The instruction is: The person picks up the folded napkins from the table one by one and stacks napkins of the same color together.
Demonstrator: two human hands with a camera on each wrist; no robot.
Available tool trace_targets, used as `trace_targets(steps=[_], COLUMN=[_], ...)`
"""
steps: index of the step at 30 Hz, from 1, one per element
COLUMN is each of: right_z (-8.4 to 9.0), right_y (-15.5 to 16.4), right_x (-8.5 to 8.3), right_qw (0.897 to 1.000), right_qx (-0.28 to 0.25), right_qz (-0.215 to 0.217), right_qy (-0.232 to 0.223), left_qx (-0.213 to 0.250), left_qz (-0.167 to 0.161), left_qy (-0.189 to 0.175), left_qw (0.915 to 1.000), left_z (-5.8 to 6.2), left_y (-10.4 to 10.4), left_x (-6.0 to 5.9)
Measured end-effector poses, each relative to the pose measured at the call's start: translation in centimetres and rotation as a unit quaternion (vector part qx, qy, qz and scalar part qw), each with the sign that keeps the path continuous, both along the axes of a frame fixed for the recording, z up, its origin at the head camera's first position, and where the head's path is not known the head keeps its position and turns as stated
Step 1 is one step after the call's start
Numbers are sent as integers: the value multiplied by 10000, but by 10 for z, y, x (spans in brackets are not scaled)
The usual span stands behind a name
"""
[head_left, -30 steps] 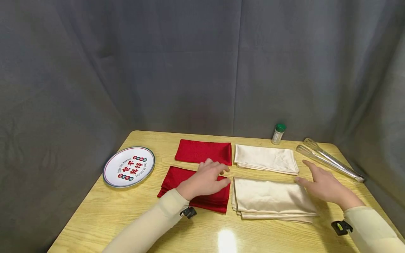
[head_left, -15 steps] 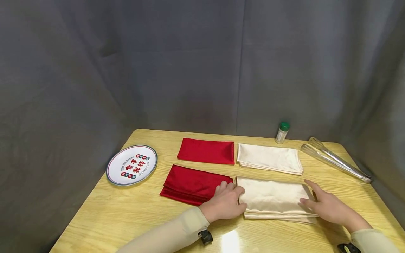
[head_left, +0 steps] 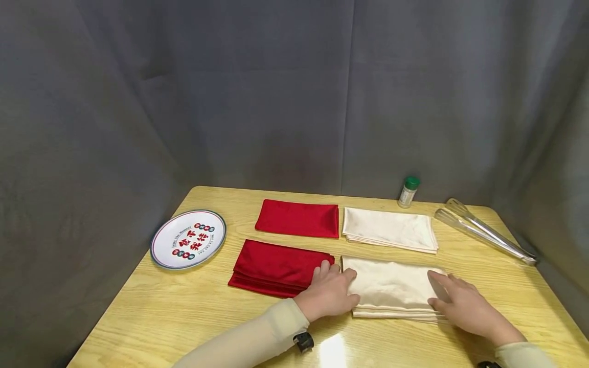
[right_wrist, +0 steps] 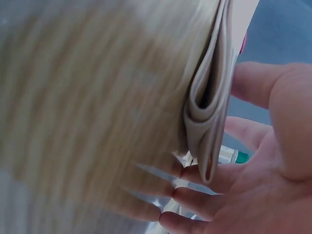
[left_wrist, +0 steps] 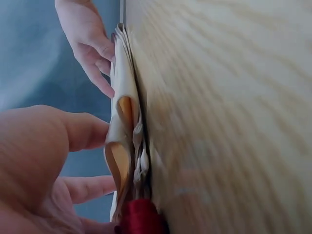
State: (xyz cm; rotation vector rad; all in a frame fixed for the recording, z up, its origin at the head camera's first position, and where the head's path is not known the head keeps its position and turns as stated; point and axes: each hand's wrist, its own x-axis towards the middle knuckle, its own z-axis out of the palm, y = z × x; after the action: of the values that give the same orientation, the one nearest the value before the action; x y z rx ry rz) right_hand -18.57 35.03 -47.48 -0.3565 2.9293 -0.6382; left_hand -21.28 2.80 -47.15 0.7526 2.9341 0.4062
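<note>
Wooden table [head_left: 152, 312] with folded napkins [head_left: 299, 219], plate [head_left: 188, 238]

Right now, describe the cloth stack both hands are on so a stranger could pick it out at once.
On the wooden table, four folded cloth stacks form a two-by-two block. Take the near row, then its right-hand stack: the cream stack. Unlike the red stack beside it and the far cream stack, it lies between the left hand and right hand.

Long cream sleeves [head_left: 248, 340], black wrist-worn camera mount [head_left: 303, 341]
</note>
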Motion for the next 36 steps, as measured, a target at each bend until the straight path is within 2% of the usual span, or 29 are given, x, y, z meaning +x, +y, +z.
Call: trace_targets(steps=[2,4,6,9,12,15,17,22,25,28,30,32,36], right_z=[0,0,0,1,2,3,5,5,4,2,1,-1,-2], right_y=[-1,-2,-2,0,4,7,9,10,10,11,11,11,9], right_x=[0,0,-1,-2,-3,-3,-3,-4,-4,-2,0,1,1], right_qw=[10000,10000,9999,9985,9930,9873,9844,9781,9751,9704,9664,9604,9456], right_qx=[10,3,-115,-476,-1079,-1473,-1632,-1951,-2089,-2238,-2358,-2556,-3005], right_qz=[-19,-69,-105,-206,-285,-439,-547,-715,-749,-892,-997,-1091,-1250], right_qy=[15,20,20,-145,-384,-409,-354,-100,29,153,228,193,-34], left_qx=[156,534,1023,1796,2414,2853,3058,3345,3417,3385,3464,3596,4050], left_qz=[31,84,186,344,441,392,324,323,326,264,252,284,426], left_qy=[-76,-350,-675,-1083,-1311,-1448,-1519,-1611,-1543,-1363,-1356,-1402,-1655], left_qw=[9998,9979,9923,9772,9605,9466,9394,9280,9265,9307,9279,9221,8982], left_z=[0,0,-1,-2,-2,-1,0,2,1,1,0,-1,-4], left_y=[0,-1,-2,-4,-5,-6,-6,-6,-5,-2,0,2,4], left_x=[-1,-4,-8,-13,-14,-16,-17,-19,-21,-23,-23,-24,-24])
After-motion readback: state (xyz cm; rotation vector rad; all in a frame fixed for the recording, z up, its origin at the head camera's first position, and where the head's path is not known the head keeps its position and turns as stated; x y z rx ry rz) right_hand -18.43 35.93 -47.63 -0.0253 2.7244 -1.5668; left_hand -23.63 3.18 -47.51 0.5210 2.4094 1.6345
